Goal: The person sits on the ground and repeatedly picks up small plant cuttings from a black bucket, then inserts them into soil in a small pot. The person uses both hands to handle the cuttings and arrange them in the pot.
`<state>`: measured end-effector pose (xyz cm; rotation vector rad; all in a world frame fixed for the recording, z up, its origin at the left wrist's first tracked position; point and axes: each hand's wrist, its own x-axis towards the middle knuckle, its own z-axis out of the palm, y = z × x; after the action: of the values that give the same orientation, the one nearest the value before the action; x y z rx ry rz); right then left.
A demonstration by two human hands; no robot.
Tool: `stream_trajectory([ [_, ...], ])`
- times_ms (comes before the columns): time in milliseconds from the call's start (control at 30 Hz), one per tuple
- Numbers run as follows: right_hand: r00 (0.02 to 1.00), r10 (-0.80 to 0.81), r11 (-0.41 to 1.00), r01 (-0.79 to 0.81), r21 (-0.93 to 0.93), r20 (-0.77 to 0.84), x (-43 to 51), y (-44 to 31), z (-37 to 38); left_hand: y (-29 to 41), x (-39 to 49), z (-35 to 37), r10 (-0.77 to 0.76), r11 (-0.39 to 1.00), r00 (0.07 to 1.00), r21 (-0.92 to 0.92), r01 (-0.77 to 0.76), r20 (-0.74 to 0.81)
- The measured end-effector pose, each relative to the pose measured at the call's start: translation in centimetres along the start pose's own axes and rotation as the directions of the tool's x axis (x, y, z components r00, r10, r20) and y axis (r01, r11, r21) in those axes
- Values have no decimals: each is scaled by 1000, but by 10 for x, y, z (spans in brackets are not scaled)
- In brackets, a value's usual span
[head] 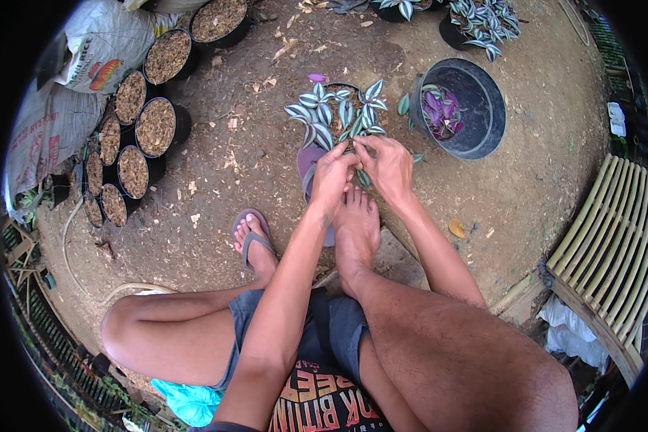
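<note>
A striped inch plant (318,116) with green and silver leaves grows in a dark pot (341,85) on the ground before me. My left hand (335,170) and my right hand (384,166) meet at the pot's near side, fingertips pinched on the plant. The exact bit of stem or leaf is hidden by my fingers. One striped leaf (363,178) pokes out below, between both hands. Just under them is my bare right foot (357,221), and a purple flip-flop (309,157) lies partly behind my left hand.
To the right, a black bucket (478,108) tilts with purple-backed cuttings (441,110) inside. Several pots of brown growing medium (155,127) line the left, by woven sacks (100,54). More inch plants (483,21) stand at the back. A slatted bamboo bench (607,243) is far right.
</note>
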<state>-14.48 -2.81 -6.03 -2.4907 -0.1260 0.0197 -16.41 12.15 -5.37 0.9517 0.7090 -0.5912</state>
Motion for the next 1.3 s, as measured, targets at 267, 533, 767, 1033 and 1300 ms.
stream_trajectory([
  [267,997,-73,993,75,-92,28,1,-4,-4,-3,0,1,38,989,999,147,-32,-33],
  [533,993,-83,987,94,-134,85,3,-8,-4,1,-1,3,25,989,998,147,-17,-58],
  [767,997,-39,993,45,-109,60,2,-8,-3,2,-2,2,38,984,998,177,-29,-45],
  [1033,997,12,995,-5,-104,71,-2,-9,-4,3,-3,-1,23,982,999,189,-18,-27],
  [1300,987,108,994,-105,-29,119,5,-14,-8,5,-7,4,45,968,997,250,-29,-60],
])
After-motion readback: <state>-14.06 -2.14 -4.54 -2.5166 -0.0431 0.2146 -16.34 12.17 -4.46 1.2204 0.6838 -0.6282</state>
